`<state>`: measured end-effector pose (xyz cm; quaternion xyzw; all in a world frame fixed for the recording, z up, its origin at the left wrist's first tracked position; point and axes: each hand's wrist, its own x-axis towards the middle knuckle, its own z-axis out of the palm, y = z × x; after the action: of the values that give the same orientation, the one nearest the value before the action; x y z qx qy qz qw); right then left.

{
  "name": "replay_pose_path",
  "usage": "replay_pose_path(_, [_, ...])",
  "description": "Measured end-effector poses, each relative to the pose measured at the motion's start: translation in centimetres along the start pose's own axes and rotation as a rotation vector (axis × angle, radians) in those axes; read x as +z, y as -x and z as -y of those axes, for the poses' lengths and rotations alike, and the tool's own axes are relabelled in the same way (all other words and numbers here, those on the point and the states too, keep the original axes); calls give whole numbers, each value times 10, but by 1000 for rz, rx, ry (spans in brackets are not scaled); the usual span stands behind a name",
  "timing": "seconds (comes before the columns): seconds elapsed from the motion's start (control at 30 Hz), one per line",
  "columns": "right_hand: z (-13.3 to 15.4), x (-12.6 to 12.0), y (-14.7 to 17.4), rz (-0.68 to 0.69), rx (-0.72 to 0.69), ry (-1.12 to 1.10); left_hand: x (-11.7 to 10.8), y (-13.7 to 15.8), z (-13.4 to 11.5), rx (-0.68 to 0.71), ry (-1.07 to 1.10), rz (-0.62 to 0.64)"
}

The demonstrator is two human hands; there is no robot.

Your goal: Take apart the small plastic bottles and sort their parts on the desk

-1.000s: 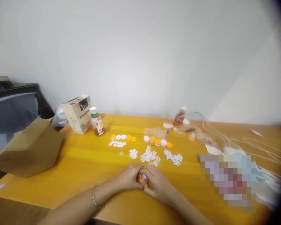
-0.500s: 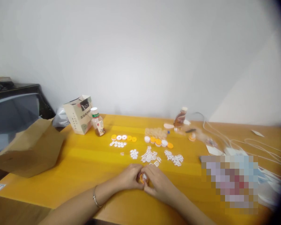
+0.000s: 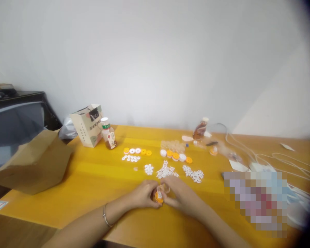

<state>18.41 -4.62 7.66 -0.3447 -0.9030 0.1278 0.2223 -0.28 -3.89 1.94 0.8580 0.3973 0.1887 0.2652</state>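
Note:
My left hand [image 3: 146, 194] is closed around a round orange cap-like piece [image 3: 158, 198] with a white part at its middle. Close beside it, my right hand [image 3: 179, 198] pinches a clear round cover [image 3: 166, 188] between thumb and fingers, tilted over the orange piece. Just beyond the hands lie white lattice pieces [image 3: 166, 170] and a pile of small white discs [image 3: 148, 169]. More white lattice pieces [image 3: 193, 173] are to the right. Farther back sit a row of orange and white rings [image 3: 137, 151] and a row of orange and white round pieces [image 3: 175, 157].
Clear covers [image 3: 173, 146] stand behind the right row. A labelled bottle [image 3: 109, 135] and paper bag [image 3: 86, 127] are at back left, with a brown paper bag [image 3: 38, 165] nearer. At right are a dark bottle [image 3: 200, 129], cables [image 3: 255, 156] and a blurred-out patch [image 3: 260, 203].
My right hand has drawn slightly up and right from my left hand, and the clear cover now shows in its fingers. The orange piece is more exposed in my left hand.

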Motion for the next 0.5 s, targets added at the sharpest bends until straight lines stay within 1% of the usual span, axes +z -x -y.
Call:
replay_pose_path(0.1, [-32,-13,-13,-215,179,-31,-1,1,-1,-9,14,-22])
replay_pose_path(0.17, [-63,-23,-31,-332,305,-35,-1,1,-1,0,15,-23])
replay_pose_path(0.2, [-80,-28,-41,-359,363,-20,0,1,0,2,11,-24])
replay_pose_path(0.23, [-96,-32,-53,-365,416,18,0,1,0,2,6,-23])
replay_pose_path(0.27, [-110,-36,-65,-334,464,81,1,1,1,1,3,-18])
replay_pose_path(0.3, [-123,-38,-77,-281,495,167,1,1,2,0,1,-13])
replay_pose_path(0.33, [-133,-39,-88,-263,502,195,2,1,3,0,1,-8])
replay_pose_path(0.4, [-147,-36,-106,-218,505,243,3,0,5,5,0,-5])
replay_pose_path(0.5, [-158,-26,-120,-156,508,292,4,-1,7,17,5,-13])
